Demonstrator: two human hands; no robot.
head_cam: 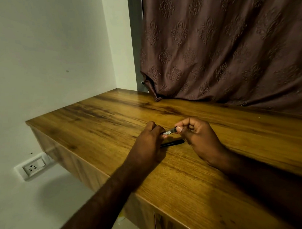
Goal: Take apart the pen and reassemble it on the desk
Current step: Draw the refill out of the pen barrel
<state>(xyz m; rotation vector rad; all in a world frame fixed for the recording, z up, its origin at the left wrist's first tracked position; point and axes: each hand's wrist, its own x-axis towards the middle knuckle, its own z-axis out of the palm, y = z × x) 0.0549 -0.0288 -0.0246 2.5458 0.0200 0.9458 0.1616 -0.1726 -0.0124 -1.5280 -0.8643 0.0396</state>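
Observation:
A slim silvery pen part [169, 131] is held just above the wooden desk [97, 121], between both hands. My left hand [148, 143] pinches its left end and my right hand [198, 138] pinches its right end with thumb and forefinger. A black pen piece [173, 142] lies flat on the desk right below, between the two hands, partly hidden by my left hand. Which part of the pen each piece is, I cannot tell.
A brown patterned curtain [231, 46] hangs onto the desk's back edge at the right. A white wall [44, 50] borders the left, with a socket [34, 165] below the desk's left edge. The desk's front edge runs diagonally under my left forearm.

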